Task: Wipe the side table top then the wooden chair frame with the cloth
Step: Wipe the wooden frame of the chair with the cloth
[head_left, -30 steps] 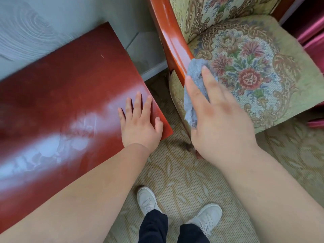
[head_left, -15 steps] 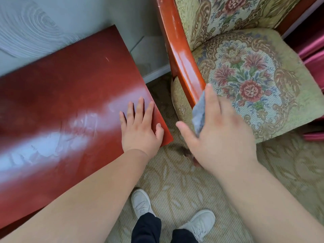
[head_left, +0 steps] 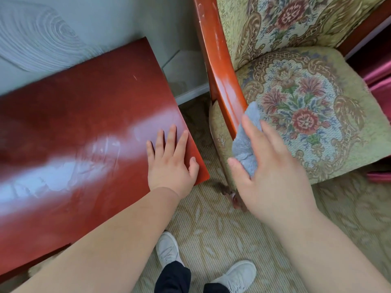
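At frame centre the right hand (head_left: 273, 176) presses the cloth (head_left: 246, 142) against the chair frame (head_left: 222, 81), left hand (head_left: 171, 161) flat and empty on the counter (head_left: 84, 123); the loosely pinched cloth could slip off.

A floral seat cushion (head_left: 306, 115) lies just right of the grip; patterned beige carpet (head_left: 211, 235) and two white shoes (head_left: 168, 248) lie below it.
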